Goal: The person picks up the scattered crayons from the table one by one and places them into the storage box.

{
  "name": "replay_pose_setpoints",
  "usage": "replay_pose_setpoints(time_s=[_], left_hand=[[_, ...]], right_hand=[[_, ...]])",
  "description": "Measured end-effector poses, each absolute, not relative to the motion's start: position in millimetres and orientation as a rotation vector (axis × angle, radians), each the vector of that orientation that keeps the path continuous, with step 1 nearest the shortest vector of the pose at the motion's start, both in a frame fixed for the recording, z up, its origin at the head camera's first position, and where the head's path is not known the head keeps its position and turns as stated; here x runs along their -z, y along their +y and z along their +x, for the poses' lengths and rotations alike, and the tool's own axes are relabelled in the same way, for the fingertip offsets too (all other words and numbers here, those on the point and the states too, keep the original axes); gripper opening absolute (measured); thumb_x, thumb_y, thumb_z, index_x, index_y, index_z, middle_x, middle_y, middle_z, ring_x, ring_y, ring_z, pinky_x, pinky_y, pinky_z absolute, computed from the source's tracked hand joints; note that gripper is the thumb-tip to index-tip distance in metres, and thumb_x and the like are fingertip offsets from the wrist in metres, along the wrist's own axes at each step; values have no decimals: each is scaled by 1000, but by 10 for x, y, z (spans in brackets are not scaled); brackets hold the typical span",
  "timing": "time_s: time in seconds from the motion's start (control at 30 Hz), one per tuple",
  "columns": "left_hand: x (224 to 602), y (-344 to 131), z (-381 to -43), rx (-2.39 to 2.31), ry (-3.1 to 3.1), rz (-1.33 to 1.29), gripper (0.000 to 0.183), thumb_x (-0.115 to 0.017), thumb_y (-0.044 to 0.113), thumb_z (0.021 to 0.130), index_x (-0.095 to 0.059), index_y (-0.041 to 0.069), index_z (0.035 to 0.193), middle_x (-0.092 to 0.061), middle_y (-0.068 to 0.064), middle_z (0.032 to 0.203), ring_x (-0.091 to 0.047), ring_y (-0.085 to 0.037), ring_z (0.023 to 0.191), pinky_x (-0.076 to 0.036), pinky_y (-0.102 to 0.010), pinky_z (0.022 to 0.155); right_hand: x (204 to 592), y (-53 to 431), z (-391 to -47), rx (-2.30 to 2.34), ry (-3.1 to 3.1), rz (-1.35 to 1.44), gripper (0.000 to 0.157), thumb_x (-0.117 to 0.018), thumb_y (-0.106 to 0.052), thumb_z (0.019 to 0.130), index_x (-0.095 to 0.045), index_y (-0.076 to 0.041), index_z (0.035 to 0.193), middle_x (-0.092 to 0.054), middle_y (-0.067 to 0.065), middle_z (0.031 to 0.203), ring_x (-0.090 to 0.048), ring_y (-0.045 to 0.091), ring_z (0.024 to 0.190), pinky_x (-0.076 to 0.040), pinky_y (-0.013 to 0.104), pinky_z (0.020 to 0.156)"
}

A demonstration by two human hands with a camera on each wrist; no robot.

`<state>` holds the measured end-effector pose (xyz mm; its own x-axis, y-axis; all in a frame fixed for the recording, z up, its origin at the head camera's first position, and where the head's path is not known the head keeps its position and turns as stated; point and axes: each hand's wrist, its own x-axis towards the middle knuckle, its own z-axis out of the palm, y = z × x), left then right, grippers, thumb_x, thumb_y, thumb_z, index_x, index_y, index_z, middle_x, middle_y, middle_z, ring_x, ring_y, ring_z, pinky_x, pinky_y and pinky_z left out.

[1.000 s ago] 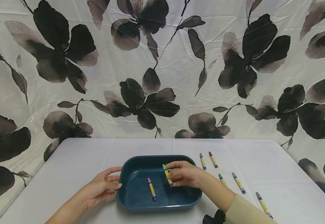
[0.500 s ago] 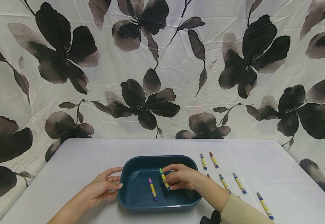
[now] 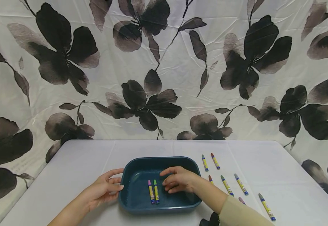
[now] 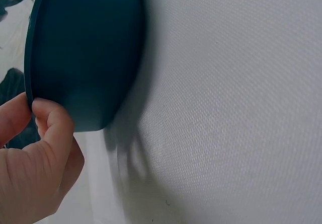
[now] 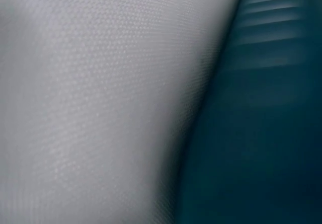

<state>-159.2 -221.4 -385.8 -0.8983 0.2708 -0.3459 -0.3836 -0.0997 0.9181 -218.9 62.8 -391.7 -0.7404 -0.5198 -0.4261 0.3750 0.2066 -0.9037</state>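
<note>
A dark teal tray (image 3: 135, 208) stands on the white table. Inside it lie a pink crayon (image 3: 151, 192) and a green crayon (image 3: 156, 192), side by side and nearly parallel. My left hand (image 3: 104, 189) rests its fingertips against the tray's left end; in the left wrist view, the same hand (image 4: 40, 158) touches the outer wall near the rim. Over the tray's right half, my right hand (image 3: 182, 181) has loosely bent fingers, apart from the crayons and with nothing between them. The right wrist view shows only tabletop and the tray's outer wall (image 5: 261, 133), no fingers.
Right of the tray lie several crayons on the table (image 3: 90, 163), among them a red one (image 3: 215, 161), a grey one (image 3: 267, 207) and a green one (image 3: 227, 185). My right sleeve partly hides a pink crayon (image 3: 241, 200). Floral cloth (image 3: 164, 69) hangs behind.
My right hand has lowered the green crayon leftward into place beside the pink one and let go. The pink crayon sits slightly more upright. My left hand stays at the tray's end.
</note>
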Motion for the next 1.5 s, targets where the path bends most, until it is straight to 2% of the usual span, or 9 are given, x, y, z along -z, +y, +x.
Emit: replay_pose_setpoints(time_s=[0.17,0.47,0.73,1.07,1.5], left_hand=[[3852,-2204,-1593,-2036,1767,-118,73,-59,-7,85,-17,-2,144,-52,-8,101,-54,-13,76,-46,-23,63],[3853,-2209,-1585,-2051,1744,-129,74,-58,-9,84,-15,-2,144,-52,-10,103,-56,-15,80,-49,-23,65],[3856,-2213,-1589,-2049,1742,-114,74,-58,-8,85,-14,-2,144,-52,-9,103,-57,-15,80,-49,-23,66],[3855,-2202,-1586,-2050,1757,-141,73,-57,-9,85,-16,-2,144,-52,-10,103,-56,-16,82,-49,-24,66],[3842,-2186,-1588,-2040,1777,-158,72,-57,-9,85,-15,-2,144,-53,-10,103,-56,-15,80,-48,-24,65]], right_hand=[[3895,639,-2181,1610,1781,-148,39,-61,1,82,-55,1,121,-64,5,77,-60,14,65,-52,25,59],[3746,724,-2223,1639,1785,-213,44,-61,-1,82,-51,3,125,-65,10,88,-60,15,70,-52,27,63],[3627,841,-2276,1680,1791,-239,47,-61,-2,83,-48,6,128,-64,6,82,-60,15,70,-53,28,66],[3476,1025,-2345,1702,1823,-272,49,-58,-4,85,-43,7,130,-63,6,84,-61,15,74,-53,30,70],[3358,1332,-2424,1749,1871,-235,45,-58,-4,85,-47,3,128,-61,8,90,-61,16,77,-52,28,71]])
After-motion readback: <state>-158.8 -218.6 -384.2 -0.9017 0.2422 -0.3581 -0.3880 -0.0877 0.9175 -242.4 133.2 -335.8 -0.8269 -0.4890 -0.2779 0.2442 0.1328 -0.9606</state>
